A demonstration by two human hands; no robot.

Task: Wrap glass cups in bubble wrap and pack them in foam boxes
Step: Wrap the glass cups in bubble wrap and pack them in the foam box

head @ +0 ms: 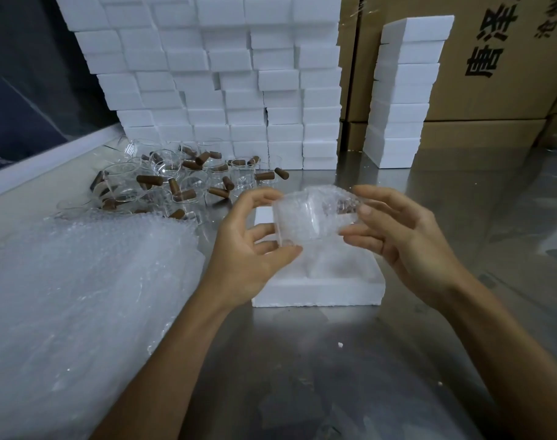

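Note:
A glass cup wrapped in bubble wrap (315,214) is held between both hands just above an open white foam box (318,292) on the steel table. My left hand (248,239) grips its left side with thumb and curled fingers. My right hand (397,230) holds the right end, fingertips pressing the loose wrap inward. A pile of bare glass cups with brown wooden handles (175,182) lies at the back left. Stacked sheets of bubble wrap (80,281) cover the table to my left.
A tall wall of white foam boxes (226,74) stands at the back, with a narrower foam stack (404,93) to its right. Cardboard cartons (493,58) fill the back right. A white ledge (48,160) runs along the table's left edge.

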